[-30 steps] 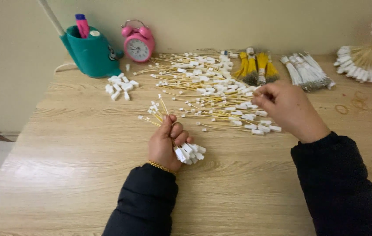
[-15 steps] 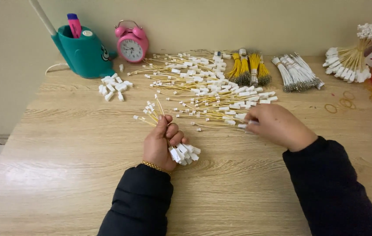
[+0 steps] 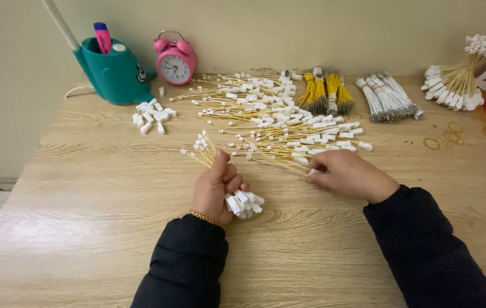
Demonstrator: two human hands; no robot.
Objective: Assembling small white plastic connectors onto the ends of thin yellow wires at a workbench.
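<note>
My left hand grips a bundle of thin yellow wires with white connectors; the white ends stick out both above and below the fist. My right hand rests on the wooden table at the near edge of a loose pile of the same yellow wires, fingertips pinched on one wire's white end.
At the back stand a teal pen holder and a pink alarm clock. A small heap of white connectors lies left. Bundled yellow wires, white wires, another bundle and rubber bands lie right.
My right hand has come down from the middle of the pile to its near edge, closer to me. The left hand kept its bundle and barely moved.
</note>
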